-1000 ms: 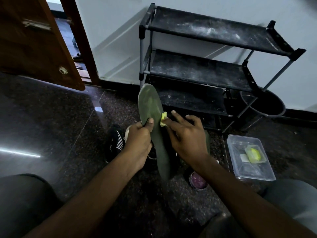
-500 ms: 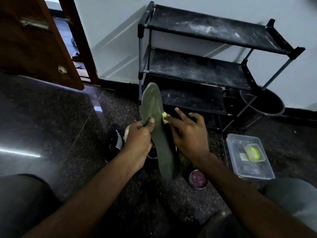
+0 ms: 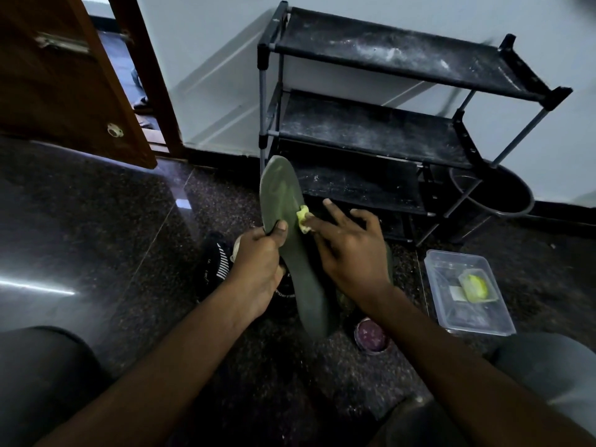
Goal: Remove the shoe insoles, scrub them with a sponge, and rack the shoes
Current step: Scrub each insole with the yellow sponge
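A long grey-green insole (image 3: 290,233) stands nearly upright in front of me. My left hand (image 3: 258,266) grips its left edge, thumb on the front face. My right hand (image 3: 348,253) pinches a small yellow sponge piece (image 3: 303,218) against the insole's right edge, the other fingers spread. A black shoe with white stripes (image 3: 216,262) lies on the floor behind my left hand, mostly hidden. The black three-shelf shoe rack (image 3: 380,133) stands against the wall, its shelves bare and dusty.
A clear plastic tub (image 3: 464,314) holding a yellow sponge (image 3: 474,287) sits on the floor at right. A small round purple-filled container (image 3: 371,338) lies under my right forearm. A dark bucket (image 3: 503,195) stands behind the rack; a wooden door (image 3: 64,79) is open at left.
The right hand with the sponge has slid a little up and down along the insole's right edge. The left hand keeps the same grip.
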